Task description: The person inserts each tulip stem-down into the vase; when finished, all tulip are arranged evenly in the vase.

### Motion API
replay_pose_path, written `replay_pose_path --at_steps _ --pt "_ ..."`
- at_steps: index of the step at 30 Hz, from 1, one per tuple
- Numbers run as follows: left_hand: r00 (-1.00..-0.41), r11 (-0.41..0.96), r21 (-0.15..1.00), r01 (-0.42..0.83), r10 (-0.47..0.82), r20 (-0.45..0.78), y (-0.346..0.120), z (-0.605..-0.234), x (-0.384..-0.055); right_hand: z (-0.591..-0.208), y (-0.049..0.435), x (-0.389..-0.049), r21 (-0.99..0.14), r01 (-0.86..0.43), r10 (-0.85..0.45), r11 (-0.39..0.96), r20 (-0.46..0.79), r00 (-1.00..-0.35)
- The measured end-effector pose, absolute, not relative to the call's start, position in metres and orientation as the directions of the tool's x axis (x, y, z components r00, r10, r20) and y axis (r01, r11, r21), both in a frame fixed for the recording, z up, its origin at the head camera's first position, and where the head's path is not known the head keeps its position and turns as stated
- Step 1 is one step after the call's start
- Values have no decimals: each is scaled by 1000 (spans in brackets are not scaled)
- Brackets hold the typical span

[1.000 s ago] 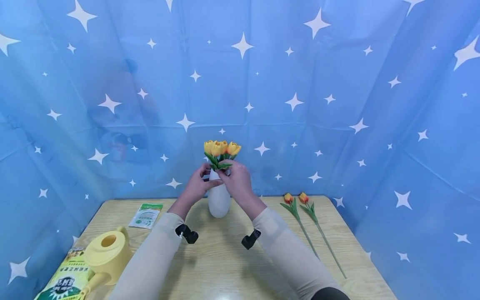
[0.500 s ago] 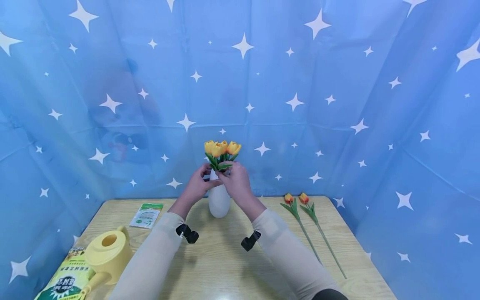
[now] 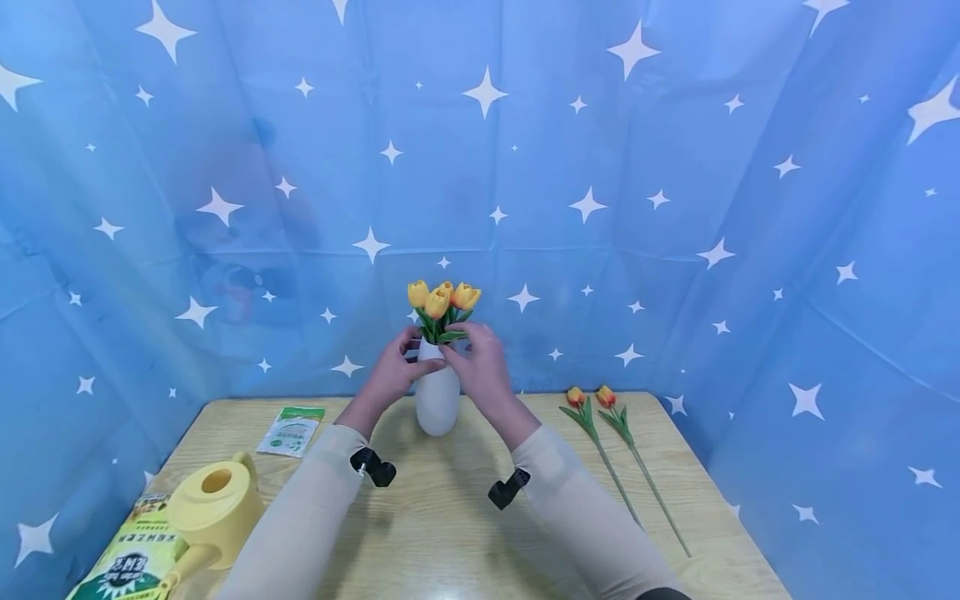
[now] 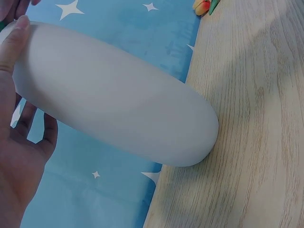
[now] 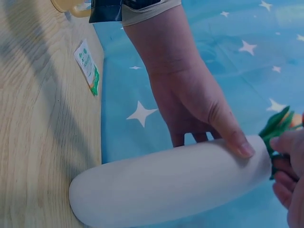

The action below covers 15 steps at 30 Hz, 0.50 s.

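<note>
A white vase (image 3: 438, 402) stands upright near the table's back edge, with several yellow tulips (image 3: 437, 303) in its mouth. My left hand (image 3: 392, 371) grips the vase's upper part from the left; in the left wrist view its thumb (image 4: 14, 45) lies along the white side. At the vase's mouth, my right hand (image 3: 482, 367) pinches the green leaves (image 3: 450, 337) of a front tulip. The right wrist view shows its thumb and curled fingers (image 5: 282, 187) against the greenery, partly cut off by the frame's edge. The stems inside the vase are hidden.
Two orange-red tulips (image 3: 583, 408) lie on the right of the wooden table (image 3: 427, 533). A yellow watering can (image 3: 217, 508) and a green-yellow bag (image 3: 131, 558) are at the front left. Behind them lies a small white-and-green packet (image 3: 292, 431). A blue starred curtain (image 3: 480, 183) surrounds the table.
The front yellow tulip has shifted slightly right and lower. My right hand has moved a little to the right with its leaves. The left hand and the vase have stayed in place.
</note>
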<state>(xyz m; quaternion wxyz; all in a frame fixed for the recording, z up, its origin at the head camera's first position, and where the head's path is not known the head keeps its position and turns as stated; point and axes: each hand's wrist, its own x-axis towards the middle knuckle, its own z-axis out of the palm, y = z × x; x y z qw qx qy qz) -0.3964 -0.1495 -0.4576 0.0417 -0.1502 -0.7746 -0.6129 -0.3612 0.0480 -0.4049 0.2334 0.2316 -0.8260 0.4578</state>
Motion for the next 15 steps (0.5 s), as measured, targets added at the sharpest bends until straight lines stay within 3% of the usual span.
replay_pose_path --at_steps 5,15 --pt "-958 216 940 263 177 227 -150 -458 -396 -411 61 -359 -663 -608 -150 436 612 -776" --pt "-971 246 944 218 147 186 -149 -456 -397 -434 112 -342 -739 -483 -101 469 499 -861"
